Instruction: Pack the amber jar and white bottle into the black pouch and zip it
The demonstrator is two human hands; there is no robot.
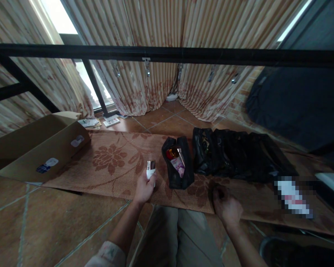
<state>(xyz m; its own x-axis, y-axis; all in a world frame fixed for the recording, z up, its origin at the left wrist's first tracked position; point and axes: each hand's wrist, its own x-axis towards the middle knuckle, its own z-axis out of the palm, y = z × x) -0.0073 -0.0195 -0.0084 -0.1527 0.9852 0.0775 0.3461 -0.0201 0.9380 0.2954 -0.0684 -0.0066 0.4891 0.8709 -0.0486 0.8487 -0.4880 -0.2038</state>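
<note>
One silver-capped white bottle (151, 169), partly hidden, clamped in left hand (144, 188); right hand (228, 207) apart, curled, grip unclear. Cardboard box (61, 152) cut off, blue sticker (43, 168) illegible.

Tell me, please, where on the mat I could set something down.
The mat is barest between the box and the left hand; a smaller patch lies between the open bag and the right hand. Right of that bag, the other bags crowd together.

The left hand (144, 188) hides part of the white bottle (150, 172).
</note>
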